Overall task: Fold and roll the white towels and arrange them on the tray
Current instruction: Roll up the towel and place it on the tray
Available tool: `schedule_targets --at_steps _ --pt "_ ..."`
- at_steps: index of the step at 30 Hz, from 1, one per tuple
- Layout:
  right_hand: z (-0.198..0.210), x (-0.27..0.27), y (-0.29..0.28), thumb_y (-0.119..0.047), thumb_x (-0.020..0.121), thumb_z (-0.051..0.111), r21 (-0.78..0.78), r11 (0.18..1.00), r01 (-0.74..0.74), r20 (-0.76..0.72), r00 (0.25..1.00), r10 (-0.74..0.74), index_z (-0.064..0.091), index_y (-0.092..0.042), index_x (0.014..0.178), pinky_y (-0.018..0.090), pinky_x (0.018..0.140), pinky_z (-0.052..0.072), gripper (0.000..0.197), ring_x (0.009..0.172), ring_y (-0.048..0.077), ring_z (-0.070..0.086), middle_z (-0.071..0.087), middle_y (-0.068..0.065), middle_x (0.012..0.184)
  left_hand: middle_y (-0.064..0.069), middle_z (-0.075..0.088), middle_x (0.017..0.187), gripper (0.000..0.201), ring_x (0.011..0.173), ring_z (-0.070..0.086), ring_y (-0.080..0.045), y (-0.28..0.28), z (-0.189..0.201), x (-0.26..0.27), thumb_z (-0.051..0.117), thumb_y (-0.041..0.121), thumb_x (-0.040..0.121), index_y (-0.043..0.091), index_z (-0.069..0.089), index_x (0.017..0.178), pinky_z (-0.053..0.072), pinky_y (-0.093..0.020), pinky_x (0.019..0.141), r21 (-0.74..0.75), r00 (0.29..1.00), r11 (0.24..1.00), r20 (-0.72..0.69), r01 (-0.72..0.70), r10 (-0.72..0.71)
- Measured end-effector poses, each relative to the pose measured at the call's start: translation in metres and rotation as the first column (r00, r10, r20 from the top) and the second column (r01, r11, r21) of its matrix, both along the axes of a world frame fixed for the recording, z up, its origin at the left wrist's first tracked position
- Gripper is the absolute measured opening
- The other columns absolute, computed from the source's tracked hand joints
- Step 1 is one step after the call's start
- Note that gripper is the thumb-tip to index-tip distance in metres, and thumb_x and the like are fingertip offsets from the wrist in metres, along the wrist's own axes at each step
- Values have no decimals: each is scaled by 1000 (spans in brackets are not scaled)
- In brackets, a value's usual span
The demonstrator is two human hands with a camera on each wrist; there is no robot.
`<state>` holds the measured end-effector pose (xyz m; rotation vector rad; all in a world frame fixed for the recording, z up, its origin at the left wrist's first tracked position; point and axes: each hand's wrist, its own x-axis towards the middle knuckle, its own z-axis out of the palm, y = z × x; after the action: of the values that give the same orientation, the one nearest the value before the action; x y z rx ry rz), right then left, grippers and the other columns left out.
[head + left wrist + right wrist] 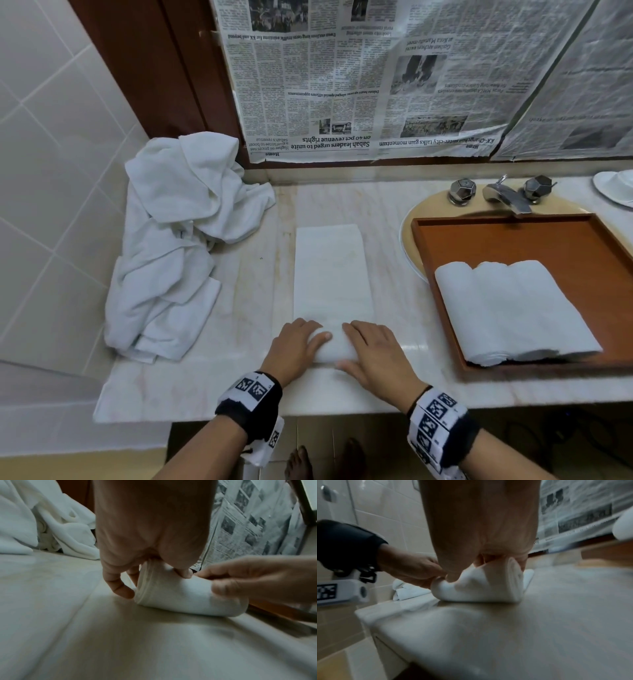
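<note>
Both hands curl over the started roll at the near end of the folded towel [333, 274] on the counter [394, 387]: left hand [294, 346], right hand [373, 353]. Roll with even pressure so the ends stay flush, then set it beside the rolls [513, 308] in the tray [534, 240]

Black wristbands [249, 404] with white marker tags

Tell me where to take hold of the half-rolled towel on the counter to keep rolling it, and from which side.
Hold the rolled end near the counter's front edge, one hand at each end of the roll, coming from above and the near side. The left hand and right hand already curl over it so. The flat tail runs toward the wall, so roll that way.
</note>
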<state>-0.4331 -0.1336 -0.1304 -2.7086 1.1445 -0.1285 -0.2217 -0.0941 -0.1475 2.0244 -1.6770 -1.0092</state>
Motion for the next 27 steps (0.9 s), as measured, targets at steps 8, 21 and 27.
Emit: schedule_targets --at_steps 8,21,27 --pt "16 11 -36 -52 90 62 441 898 9 -50 999 15 55 -21 134 37 97 40 54 116 22 50 54 0 124 11 39 137 51 124 34 -16 12 8 -11 31 62 96 38 53 136 40 -37 99 -171 993 985 119 12 8" --pt "1 2 -2 -55 66 76 16 999 -28 -69 997 29 60 -18 116 36 81 52 65 92 24 61 59 1 107 15 54 123 88 114 43 -10 10 -3 2 19 93 78 33 58 130 38 -35 103 -96 993 988 21 119 -117" --pt "25 13 -41 -48 85 69 466 885 12 -74 997 26 59 -19 126 35 95 39 52 110 21 49 53 2 118 13 34 145 85 133 29 -15 23 14 -14 16 84 80 35 41 144 38 -37 100 -99 954 986 282 134 -101"
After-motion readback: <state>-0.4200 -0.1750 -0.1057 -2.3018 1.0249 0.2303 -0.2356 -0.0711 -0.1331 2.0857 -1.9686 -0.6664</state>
